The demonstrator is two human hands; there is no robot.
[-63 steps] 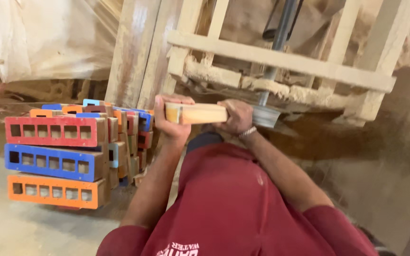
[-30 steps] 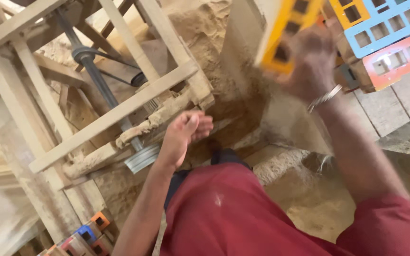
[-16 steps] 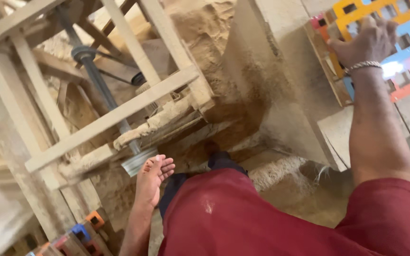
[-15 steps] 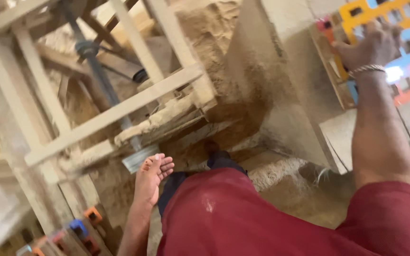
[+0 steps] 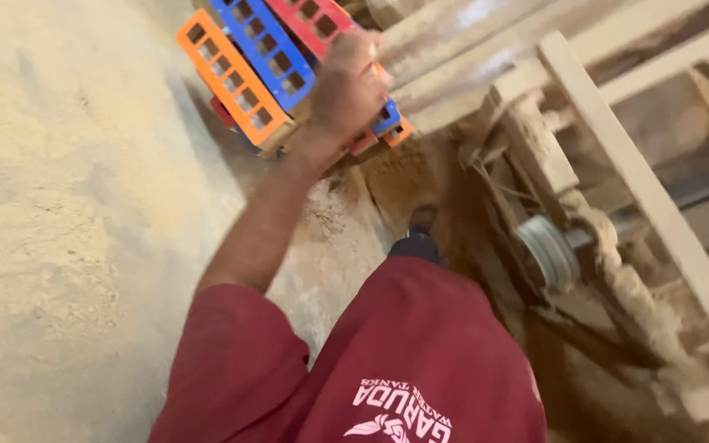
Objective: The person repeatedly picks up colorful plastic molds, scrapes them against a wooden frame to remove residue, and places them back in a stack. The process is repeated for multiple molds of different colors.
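The left hand (image 5: 346, 86) rests on the stack of orange, blue and red slotted plastic frames (image 5: 268, 70) lying at the sandy floor's (image 5: 59, 205) pit edge; its blurred fingers' grip cannot be told.

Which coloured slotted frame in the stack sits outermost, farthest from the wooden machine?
The orange slotted frame: it lies on the sandy-floor side, with the blue one next and red beyond it.

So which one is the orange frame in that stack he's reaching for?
Start at the sandy floor on the left and follow the outstretched arm up to the left hand. It rests on a stack of slotted plastic frames lying aslant. The orange frame is the outermost one, on the floor side, next to the blue frame, with the red frame beyond.
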